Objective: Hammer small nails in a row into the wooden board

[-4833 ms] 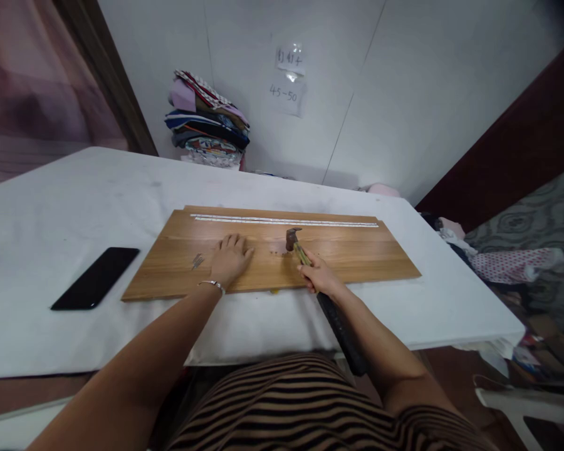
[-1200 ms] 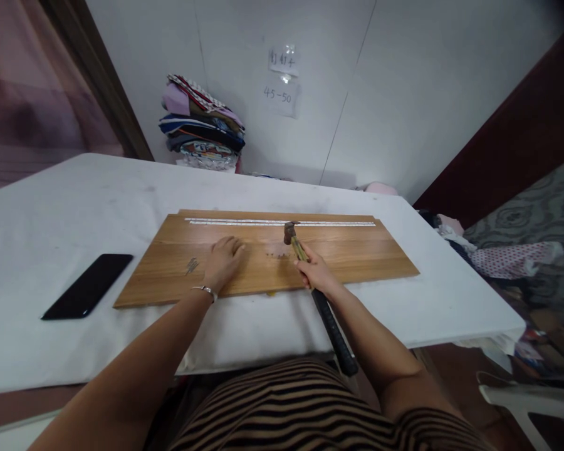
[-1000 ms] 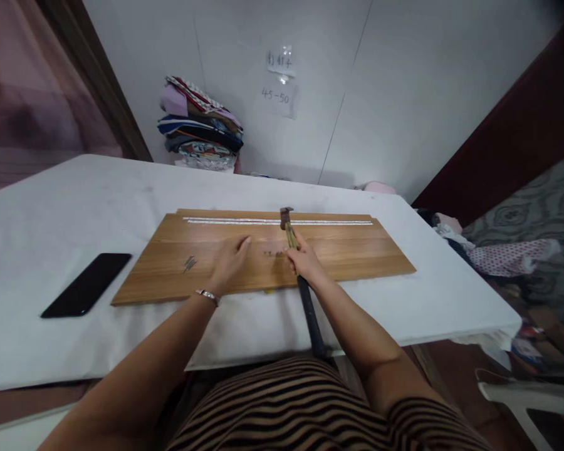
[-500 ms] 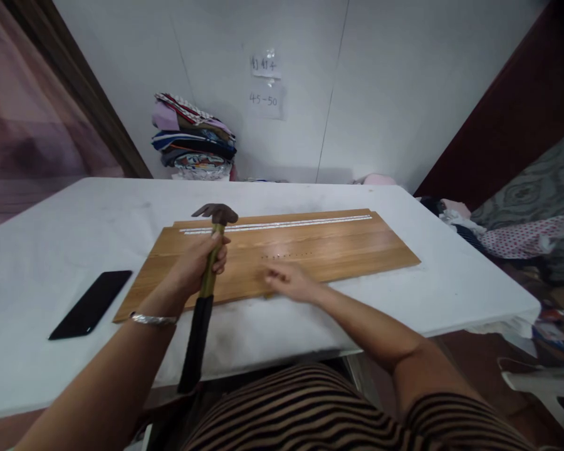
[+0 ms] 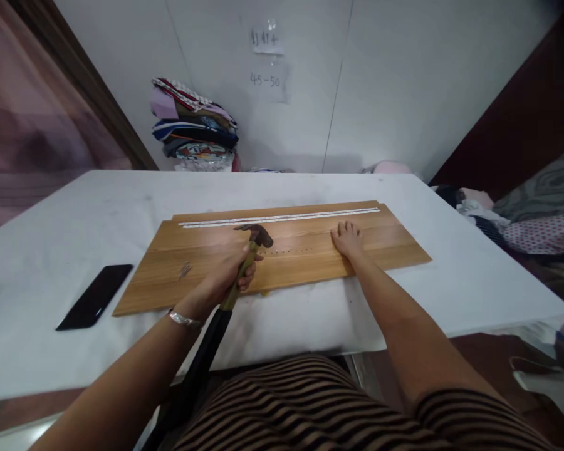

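Observation:
My left hand (image 5: 237,273) is wrapped round the handle of a claw hammer (image 5: 225,303), high up near its head. The hammer head hangs over a wooden board (image 5: 310,265), close to the left end of a row of small nails (image 5: 289,251) standing in the wood. Flat on the board's right half lies my right hand (image 5: 348,239), fingers spread and holding nothing. A small pile of loose nails (image 5: 185,270) rests on the board to the left of the hammer. Two white measuring strips (image 5: 310,217) run along the far part of the board.
A black phone (image 5: 96,297) lies left of the board on the white table (image 5: 272,188). Folded clothes (image 5: 195,128) are stacked by the wall behind. Paper notes (image 5: 267,78) are taped to the wall. More cloth (image 5: 540,235) is heaped beyond the table's right side.
My right hand has moved right from the near middle of the board and now lies flat. My left hand has carried the hammer to the right, uncovering the loose nails.

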### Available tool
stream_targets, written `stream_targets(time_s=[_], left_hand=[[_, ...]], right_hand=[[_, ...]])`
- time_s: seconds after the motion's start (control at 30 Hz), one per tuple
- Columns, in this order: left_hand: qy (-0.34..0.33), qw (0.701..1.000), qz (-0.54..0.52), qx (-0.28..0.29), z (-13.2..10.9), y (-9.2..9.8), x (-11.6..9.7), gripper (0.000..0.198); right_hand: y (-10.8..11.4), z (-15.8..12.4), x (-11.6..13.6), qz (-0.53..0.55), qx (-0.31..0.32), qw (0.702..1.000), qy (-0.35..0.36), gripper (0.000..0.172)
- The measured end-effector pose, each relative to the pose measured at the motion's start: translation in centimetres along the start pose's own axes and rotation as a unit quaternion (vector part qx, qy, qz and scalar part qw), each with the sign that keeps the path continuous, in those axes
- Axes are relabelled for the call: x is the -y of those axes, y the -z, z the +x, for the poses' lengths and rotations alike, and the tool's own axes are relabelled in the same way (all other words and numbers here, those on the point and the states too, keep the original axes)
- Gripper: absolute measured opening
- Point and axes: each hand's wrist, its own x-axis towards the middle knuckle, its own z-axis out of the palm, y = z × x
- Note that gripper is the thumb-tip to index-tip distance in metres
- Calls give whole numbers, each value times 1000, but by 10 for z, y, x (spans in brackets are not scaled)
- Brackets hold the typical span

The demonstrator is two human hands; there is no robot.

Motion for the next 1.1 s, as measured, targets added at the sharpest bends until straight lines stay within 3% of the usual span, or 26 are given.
stream_targets(time_s=[0.4,1.1], left_hand=[[44,997,41,-40,20,-21,9,41],[33,996,55,-64,24,-27,7,40]], right_hand=[[-9,4,-3,24,-25,999,17,61],[-9,3,1,52,-24,998,18,58]])
